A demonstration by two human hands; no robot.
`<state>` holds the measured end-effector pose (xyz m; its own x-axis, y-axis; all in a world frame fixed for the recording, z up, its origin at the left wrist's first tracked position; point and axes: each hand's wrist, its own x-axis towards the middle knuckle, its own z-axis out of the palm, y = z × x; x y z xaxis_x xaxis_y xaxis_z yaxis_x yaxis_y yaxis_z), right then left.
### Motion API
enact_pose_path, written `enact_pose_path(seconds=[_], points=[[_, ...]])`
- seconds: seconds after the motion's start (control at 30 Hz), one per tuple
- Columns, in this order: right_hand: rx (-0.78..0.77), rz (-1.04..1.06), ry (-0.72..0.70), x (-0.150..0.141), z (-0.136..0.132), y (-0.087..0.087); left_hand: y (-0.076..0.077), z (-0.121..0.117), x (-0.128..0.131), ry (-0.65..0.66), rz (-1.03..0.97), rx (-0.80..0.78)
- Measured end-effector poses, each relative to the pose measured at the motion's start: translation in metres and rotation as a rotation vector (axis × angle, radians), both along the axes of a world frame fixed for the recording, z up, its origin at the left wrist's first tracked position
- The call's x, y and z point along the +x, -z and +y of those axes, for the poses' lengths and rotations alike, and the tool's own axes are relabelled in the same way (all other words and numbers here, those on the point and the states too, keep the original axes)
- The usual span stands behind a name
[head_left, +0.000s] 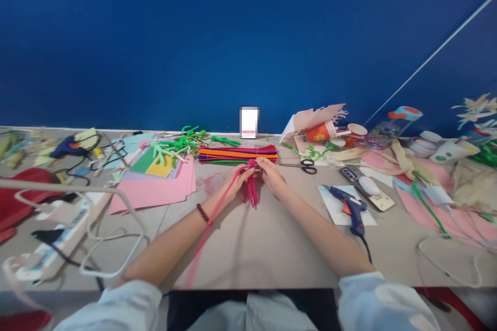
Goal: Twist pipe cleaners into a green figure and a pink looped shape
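Both my hands hold a small bundle of bright pink pipe cleaners [252,195] over the middle of the table. My left hand [235,184] pinches it from the left, near its looped top. From the right, the fingers of my right hand [271,174] close on the same top part. Several pink ends hang below my fingers. One long pink strand [205,232] runs from the bundle across my left wrist towards the table's front edge. Just behind my hands lies a stack of coloured pipe cleaners [233,154], in orange, red, purple and green.
Scissors [308,166] lie right of the stack. A blue glue gun [351,206] rests on paper, beside a phone [367,188]. Pink paper sheets [151,191], green pipe-cleaner pieces [174,147] and a power strip [66,238] with cables occupy the left. A paper cup [320,132] lies at back right.
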<state>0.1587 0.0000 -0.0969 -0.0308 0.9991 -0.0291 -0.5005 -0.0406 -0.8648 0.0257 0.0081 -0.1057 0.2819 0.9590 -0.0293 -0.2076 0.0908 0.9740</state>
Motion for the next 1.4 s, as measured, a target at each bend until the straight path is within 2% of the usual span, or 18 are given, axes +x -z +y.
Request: enact_pose_path(seconds=[0.13,0.27,0.47,0.9,1.13,1.23,1.4], points=[[-0.026,-0.014,-0.03,0.0,0.001,0.004,-0.002,0.001,-0.001,0.014,-0.105,-0.117],[-0.056,-0.001,-0.067,0.001,0.003,0.007,-0.004,0.0,-0.001,0.055,-0.114,-0.131],[-0.036,0.035,-0.101,0.003,0.003,0.009,-0.003,0.001,-0.001,0.015,-0.162,-0.218],[-0.064,-0.003,-0.122,0.002,0.005,0.011,-0.005,0.0,0.002,0.043,-0.159,-0.177],[-0.052,0.024,-0.055,0.003,0.004,0.01,0.003,0.005,-0.001,0.006,-0.173,-0.183],[-0.018,-0.064,-0.021,0.004,0.005,0.007,0.004,0.006,-0.001,-0.006,-0.153,-0.183],[0.115,-0.332,0.101,0.005,0.006,0.004,-0.002,0.002,-0.001,-0.032,-0.128,-0.17]])
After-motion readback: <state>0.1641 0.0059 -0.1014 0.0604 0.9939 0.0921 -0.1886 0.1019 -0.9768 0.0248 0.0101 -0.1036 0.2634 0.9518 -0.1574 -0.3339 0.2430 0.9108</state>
